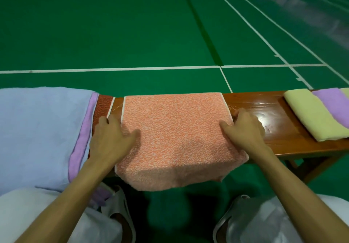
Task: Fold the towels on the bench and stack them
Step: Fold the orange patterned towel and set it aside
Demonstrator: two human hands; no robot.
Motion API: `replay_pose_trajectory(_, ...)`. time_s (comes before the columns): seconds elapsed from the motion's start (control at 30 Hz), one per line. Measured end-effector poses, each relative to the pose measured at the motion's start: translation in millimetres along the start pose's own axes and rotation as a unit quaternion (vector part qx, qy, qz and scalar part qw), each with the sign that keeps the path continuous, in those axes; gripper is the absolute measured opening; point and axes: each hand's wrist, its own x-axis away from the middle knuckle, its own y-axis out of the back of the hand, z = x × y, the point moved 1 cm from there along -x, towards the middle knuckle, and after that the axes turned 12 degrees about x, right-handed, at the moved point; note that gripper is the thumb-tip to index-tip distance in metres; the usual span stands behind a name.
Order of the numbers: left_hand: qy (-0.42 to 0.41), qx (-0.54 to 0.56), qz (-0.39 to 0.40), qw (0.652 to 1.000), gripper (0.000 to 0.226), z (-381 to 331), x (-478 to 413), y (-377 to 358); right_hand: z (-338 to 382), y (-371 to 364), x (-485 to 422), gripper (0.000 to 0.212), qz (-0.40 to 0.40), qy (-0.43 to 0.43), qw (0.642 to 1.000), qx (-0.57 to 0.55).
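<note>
The orange towel (175, 129) lies folded across the middle of the wooden bench (264, 110), its near part hanging over the front edge. The left hand (111, 139) holds its left side: the thumb lies on top of the cloth and the fingers curl down at the edge. The right hand (245, 129) holds the right side the same way, thumb on the cloth and fingers curled round the edge, against the bare wood. Both hands look clamped on the towel, though the fingertips are hidden.

Just left of the left hand a strip of dark red towel (103, 105) shows. Over it lies a lilac towel (83, 129), and a big pale blue towel (41, 129) covers most of that and spills toward the person's lap.

At the right end of the bench, well apart from the orange towel, sits a folded yellow towel (309, 116) with a purple towel (334, 101) on top.

Below the bench are two pale shoes (120, 205) and light trousers (28, 214). Beyond stretches a green court floor (113, 25) with white lines (132, 69).
</note>
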Motion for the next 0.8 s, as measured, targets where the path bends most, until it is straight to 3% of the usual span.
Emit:
replay_pose_trajectory(0.13, -0.039, 0.068, 0.019, 0.997, 0.026, -1, -2, -3, 6, 0, 3, 0.030, 0.039, 0.036, 0.998, -0.018)
replay_pose_trajectory(0.27, -0.061, 0.167, 0.012, 0.984, 0.020, -3, -5, 2, 9, 18, 3, 0.023, 0.044, 0.081, 0.979, -0.180)
replay_pose_trajectory(0.37, 0.063, 0.383, 0.084, 0.918, 0.010, -7, -7, 20, 6, 34, 3, 0.018, 0.147, 0.039, 0.894, -0.423)
replay_pose_trajectory(0.43, 0.095, 0.479, 0.148, 0.860, 0.035, -7, -8, 33, -1, 37, 1, 0.033, 0.213, 0.068, 0.832, -0.507)
replay_pose_trajectory(0.5, 0.077, 0.501, 0.197, 0.839, 0.059, -5, -9, 40, -9, 41, -3, 0.041, 0.263, 0.106, 0.808, -0.517)
replay_pose_trajectory(0.6, 0.045, 0.461, 0.231, 0.856, 0.053, -3, -9, 49, -19, 46, -6, 0.051, 0.293, 0.113, 0.807, -0.500)
replay_pose_trajectory(0.7, -0.011, 0.327, 0.154, 0.932, 0.032, 3, -11, 47, -24, 48, -3, 0.047, 0.241, 0.132, 0.866, -0.417)
replay_pose_trajectory(0.8, -0.062, 0.263, 0.105, 0.957, 0.028, 4, -10, 45, -28, 47, -1, 0.040, 0.171, 0.125, 0.909, -0.359)
